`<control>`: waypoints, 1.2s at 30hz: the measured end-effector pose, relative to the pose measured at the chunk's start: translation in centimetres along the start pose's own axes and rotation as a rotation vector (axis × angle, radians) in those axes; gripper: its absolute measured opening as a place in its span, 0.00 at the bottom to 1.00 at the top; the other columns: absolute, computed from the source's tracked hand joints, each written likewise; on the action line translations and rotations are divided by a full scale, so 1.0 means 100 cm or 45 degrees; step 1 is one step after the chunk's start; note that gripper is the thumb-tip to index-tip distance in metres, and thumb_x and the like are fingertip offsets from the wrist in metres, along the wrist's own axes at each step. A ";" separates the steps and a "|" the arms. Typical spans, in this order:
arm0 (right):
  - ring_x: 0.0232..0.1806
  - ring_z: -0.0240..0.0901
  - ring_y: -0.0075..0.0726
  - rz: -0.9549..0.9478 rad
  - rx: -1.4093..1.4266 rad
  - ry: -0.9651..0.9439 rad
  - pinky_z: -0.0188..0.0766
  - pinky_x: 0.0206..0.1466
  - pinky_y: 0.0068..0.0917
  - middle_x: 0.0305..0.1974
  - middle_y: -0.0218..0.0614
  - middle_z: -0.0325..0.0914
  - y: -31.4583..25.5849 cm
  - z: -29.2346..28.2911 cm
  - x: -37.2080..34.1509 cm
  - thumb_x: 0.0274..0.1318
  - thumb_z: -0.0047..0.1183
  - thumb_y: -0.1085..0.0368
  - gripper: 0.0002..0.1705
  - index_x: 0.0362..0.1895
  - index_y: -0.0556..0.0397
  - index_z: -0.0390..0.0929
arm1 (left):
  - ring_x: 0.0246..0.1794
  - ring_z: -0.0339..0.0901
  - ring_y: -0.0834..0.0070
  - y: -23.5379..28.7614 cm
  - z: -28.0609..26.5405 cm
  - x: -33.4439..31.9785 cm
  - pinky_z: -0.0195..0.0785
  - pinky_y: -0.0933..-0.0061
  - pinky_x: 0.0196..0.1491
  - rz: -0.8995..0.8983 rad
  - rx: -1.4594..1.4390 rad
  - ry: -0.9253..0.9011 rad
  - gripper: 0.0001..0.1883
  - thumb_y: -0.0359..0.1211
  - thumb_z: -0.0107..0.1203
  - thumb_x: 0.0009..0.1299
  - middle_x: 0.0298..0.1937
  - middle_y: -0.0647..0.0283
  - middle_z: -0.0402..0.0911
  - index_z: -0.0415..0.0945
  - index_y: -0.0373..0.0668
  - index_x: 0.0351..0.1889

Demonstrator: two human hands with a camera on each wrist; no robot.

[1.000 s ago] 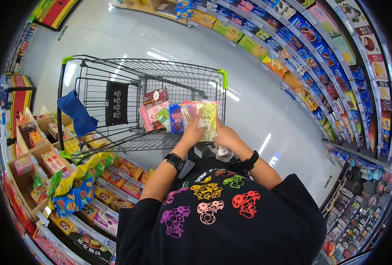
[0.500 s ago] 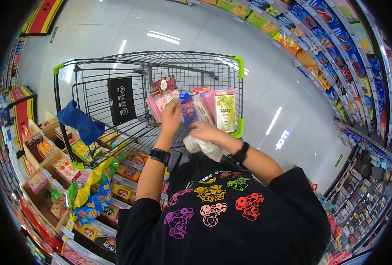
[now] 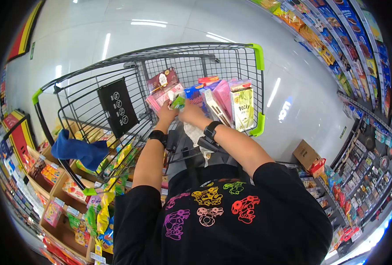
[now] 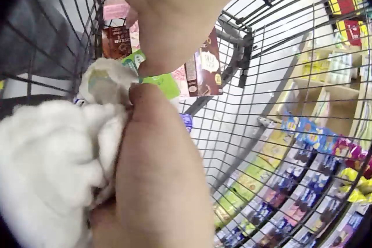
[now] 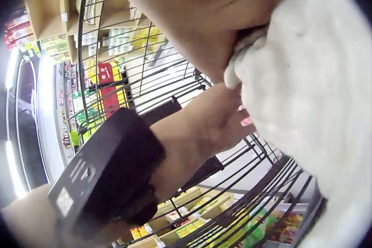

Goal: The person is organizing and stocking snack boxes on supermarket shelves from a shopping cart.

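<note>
In the head view, my left hand (image 3: pixel 167 113) and right hand (image 3: pixel 193 115) meet over the near part of the shopping cart (image 3: pixel 260 57). My left fingers pinch a small green-and-white packet (image 3: pixel 177 103). My right fingertips come right up to it. White knit fabric, apparently gloves (image 3: pixel 193 134), hangs from my right hand; in the right wrist view the ribbed glove (image 5: pixel 308 85) is tucked into the curled fingers. Beside the hands in the cart lie a blue Pocky box (image 3: pixel 195 96), a pale green Pocky box (image 3: pixel 242 108) and a dark brown box (image 3: pixel 162 79).
A blue cloth (image 3: pixel 79 150) hangs on the cart's left end. Wooden snack bins (image 3: pixel 63 198) stand close along the left, with shelves of biscuits (image 3: pixel 333 39) at the far right. A cardboard box (image 3: pixel 307 152) sits right of the person.
My hands have left the pale green Pocky box and moved left to the green-and-white packet. The white gloves moved left with my right hand. The view has shifted, and the cart looks nearer.
</note>
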State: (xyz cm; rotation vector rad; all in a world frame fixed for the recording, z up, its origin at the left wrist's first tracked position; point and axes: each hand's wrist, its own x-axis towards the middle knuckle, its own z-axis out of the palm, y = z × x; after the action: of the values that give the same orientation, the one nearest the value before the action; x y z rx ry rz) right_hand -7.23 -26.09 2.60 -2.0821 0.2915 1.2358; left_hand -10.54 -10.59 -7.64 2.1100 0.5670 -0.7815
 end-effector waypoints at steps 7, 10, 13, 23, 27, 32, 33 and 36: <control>0.39 0.73 0.58 0.058 -0.008 0.095 0.69 0.40 0.45 0.35 0.59 0.74 0.002 0.005 0.006 0.42 0.52 0.52 0.40 0.54 0.64 0.51 | 0.21 0.78 0.71 0.041 -0.014 -0.008 0.72 0.71 0.26 -0.017 0.085 -0.055 0.12 0.29 0.60 0.46 0.25 0.59 0.80 0.77 0.37 0.30; 0.37 0.74 0.59 0.012 0.020 0.162 0.70 0.38 0.46 0.33 0.60 0.74 -0.011 -0.009 -0.016 0.42 0.53 0.54 0.38 0.53 0.63 0.51 | 0.26 0.79 0.72 0.069 -0.046 -0.040 0.70 0.72 0.31 0.129 0.099 -0.011 0.12 0.29 0.62 0.47 0.25 0.59 0.80 0.76 0.36 0.29; 0.38 0.72 0.60 -0.244 -0.103 0.197 0.69 0.38 0.48 0.33 0.60 0.73 -0.023 -0.016 -0.043 0.41 0.54 0.60 0.38 0.54 0.60 0.51 | 0.25 0.78 0.66 0.104 -0.089 -0.079 0.69 0.69 0.30 0.398 0.245 0.065 0.11 0.31 0.62 0.47 0.25 0.57 0.79 0.76 0.38 0.27; 0.44 0.73 0.39 -1.044 0.124 -0.079 0.66 0.49 0.28 0.41 0.42 0.76 -0.088 -0.118 -0.169 0.40 0.61 0.59 0.24 0.45 0.53 0.75 | 0.38 0.77 0.74 0.206 -0.181 -0.245 0.72 0.74 0.41 0.695 -0.240 0.273 0.19 0.27 0.55 0.57 0.42 0.60 0.78 0.73 0.40 0.49; 0.36 0.74 0.31 -1.273 0.414 -0.128 0.68 0.42 0.27 0.36 0.38 0.77 -0.088 -0.157 -0.211 0.44 0.60 0.61 0.18 0.39 0.57 0.74 | 0.56 0.67 0.65 0.218 -0.142 -0.265 0.64 0.64 0.56 0.663 -1.657 -0.234 0.22 0.41 0.31 0.74 0.60 0.57 0.64 0.56 0.41 0.62; 0.35 0.72 0.28 -1.423 0.461 0.599 0.68 0.40 0.24 0.33 0.35 0.75 -0.076 -0.197 -0.279 0.42 0.60 0.66 0.17 0.37 0.54 0.69 | 0.57 0.66 0.64 0.264 -0.075 -0.308 0.62 0.65 0.58 0.569 -1.859 -0.215 0.31 0.52 0.28 0.72 0.59 0.56 0.64 0.50 0.38 0.63; 0.33 0.73 0.31 -1.489 0.468 0.712 0.68 0.38 0.26 0.32 0.36 0.74 -0.074 -0.199 -0.284 0.42 0.61 0.65 0.18 0.37 0.54 0.69 | 0.57 0.66 0.65 0.269 -0.067 -0.313 0.62 0.65 0.57 0.602 -1.841 -0.234 0.32 0.54 0.28 0.71 0.59 0.57 0.64 0.50 0.38 0.63; 0.34 0.71 0.43 -1.833 0.312 1.040 0.68 0.36 0.30 0.34 0.39 0.71 -0.071 -0.205 -0.308 0.37 0.62 0.67 0.18 0.35 0.53 0.70 | 0.57 0.66 0.67 0.284 -0.050 -0.321 0.63 0.65 0.56 0.847 -1.491 0.007 0.37 0.59 0.29 0.67 0.59 0.58 0.64 0.50 0.40 0.63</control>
State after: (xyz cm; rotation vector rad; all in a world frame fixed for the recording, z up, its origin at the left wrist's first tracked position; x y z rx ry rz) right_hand -5.71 -38.93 38.00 -1.7378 -0.6084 -0.4761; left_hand -14.01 -27.12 32.09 1.0603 0.1819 0.0111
